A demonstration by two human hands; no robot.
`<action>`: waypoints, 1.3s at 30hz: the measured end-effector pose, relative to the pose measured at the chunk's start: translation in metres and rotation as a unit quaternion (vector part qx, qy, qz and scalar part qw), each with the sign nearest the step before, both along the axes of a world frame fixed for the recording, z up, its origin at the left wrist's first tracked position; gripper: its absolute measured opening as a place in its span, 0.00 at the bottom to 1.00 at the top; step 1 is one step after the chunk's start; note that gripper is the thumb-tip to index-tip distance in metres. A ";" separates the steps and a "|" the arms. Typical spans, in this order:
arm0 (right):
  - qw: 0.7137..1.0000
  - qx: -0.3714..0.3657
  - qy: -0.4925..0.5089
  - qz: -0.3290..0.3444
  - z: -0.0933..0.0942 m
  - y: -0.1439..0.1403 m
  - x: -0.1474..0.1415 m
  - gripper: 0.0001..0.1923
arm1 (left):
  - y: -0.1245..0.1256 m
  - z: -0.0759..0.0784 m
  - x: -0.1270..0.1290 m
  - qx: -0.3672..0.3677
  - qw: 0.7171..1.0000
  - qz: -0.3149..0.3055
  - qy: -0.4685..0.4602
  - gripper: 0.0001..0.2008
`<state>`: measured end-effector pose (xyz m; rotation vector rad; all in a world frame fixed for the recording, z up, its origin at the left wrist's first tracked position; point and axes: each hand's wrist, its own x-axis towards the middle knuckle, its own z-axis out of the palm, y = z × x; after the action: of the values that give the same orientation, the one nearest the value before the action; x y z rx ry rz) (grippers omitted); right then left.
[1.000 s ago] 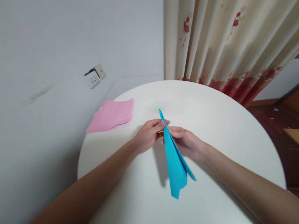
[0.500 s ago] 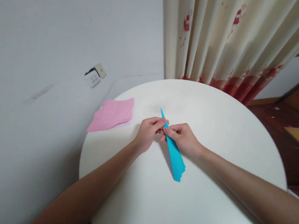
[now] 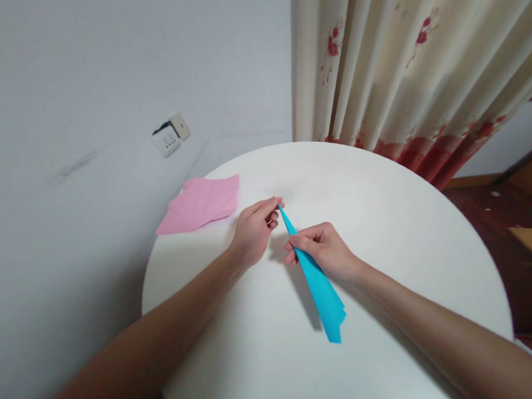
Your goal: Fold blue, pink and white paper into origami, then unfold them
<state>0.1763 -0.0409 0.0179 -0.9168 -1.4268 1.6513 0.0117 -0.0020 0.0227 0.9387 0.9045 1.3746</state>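
A sheet of blue paper [image 3: 318, 283], folded into a long narrow wedge, is held above the white round table [image 3: 255, 357]. Its thin tip points away from me to the upper left, and its wide, stepped end slants towards me. My left hand [image 3: 253, 230] pinches the tip between thumb and forefinger. Farther down the wedge, my right hand [image 3: 324, 247] grips it with the thumb on top and the fingers underneath, partly hidden by the paper. A shadow of the paper falls on the tabletop.
Pink paper [image 3: 202, 201] lies at the table's left edge, with some white showing under it. The wall with a socket [image 3: 166, 141] borders the left side. A cream and red curtain [image 3: 383, 80] hangs behind the table.
My left hand has slid up and left to the wedge's tip, apart from my right hand. The wide end of the blue paper has shifted down and to the right.
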 end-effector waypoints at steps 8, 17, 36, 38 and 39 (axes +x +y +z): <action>0.999 -0.015 0.035 -0.014 -0.002 0.004 -0.001 0.22 | -0.016 -0.003 0.008 -0.045 0.977 -0.191 0.078 0.25; 0.997 -0.074 0.025 0.029 0.000 0.001 -0.002 0.22 | -0.005 0.000 0.002 0.006 0.996 -0.023 0.089 0.16; 0.999 -0.033 -0.028 -0.017 -0.015 0.006 -0.004 0.29 | -0.009 -0.008 0.006 -0.025 0.990 -0.115 0.074 0.18; 0.999 -0.019 -0.027 -0.022 -0.016 0.007 -0.004 0.28 | -0.009 -0.008 0.006 -0.022 0.992 -0.103 0.075 0.18; 0.999 -0.001 -0.033 -0.029 -0.017 0.008 -0.003 0.27 | -0.008 -0.009 0.006 -0.018 0.992 -0.095 0.076 0.18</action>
<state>0.1732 -0.0332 0.0010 -1.0126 -1.4306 1.5933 0.0181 -0.0102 0.0141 1.0832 0.9253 1.1334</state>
